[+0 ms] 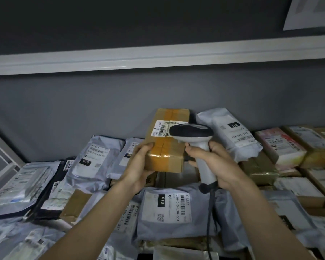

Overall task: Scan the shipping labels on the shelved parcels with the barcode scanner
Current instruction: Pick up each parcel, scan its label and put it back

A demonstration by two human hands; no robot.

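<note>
My left hand (pixel 139 166) grips the near end of a taped cardboard box (pixel 165 145) and holds it lifted above the shelved parcels. A white shipping label (pixel 162 129) with barcodes sits on the box's top face. My right hand (pixel 212 162) is wrapped around the grey handle of a barcode scanner (pixel 192 136). The scanner's dark head hangs right over the label's right part and hides some of it. A dark cable (pixel 209 222) runs down from the handle's base.
Grey poly mailers with labels (pixel 94 160) (pixel 165 209) cover the shelf below and to the left. A white mailer (pixel 231 136) leans on the grey back wall at right, beside cardboard boxes (pixel 281 147). A white shelf rail (pixel 158 57) runs overhead.
</note>
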